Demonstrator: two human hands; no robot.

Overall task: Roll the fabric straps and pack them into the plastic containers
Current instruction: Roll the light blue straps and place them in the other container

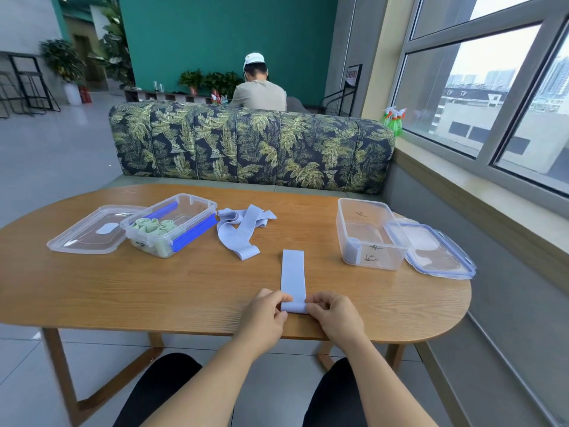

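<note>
A pale lilac strap point(293, 272) lies flat on the wooden bench point(123, 288), running straight away from the person. Its near end is turned up into a small fold or the start of a roll. The left grip point(264, 312) and right grip point(334, 315) pinch that end from either side, fingers curled onto it. How many turns it has cannot be told, since the fingers cover both edges. Beyond it lies a loose tangle of lilac straps point(243, 229), with a printed mark too small to read. Left of them, an open container point(184, 197) holds green rolls point(154, 226), partly hidden by its walls, with its lid point(89, 229) beside it. At right, a second container point(348, 223) shows one pale roll point(352, 251) through hazy plastic and illegible handwriting, its lid point(437, 254) leaning against it.
</note>
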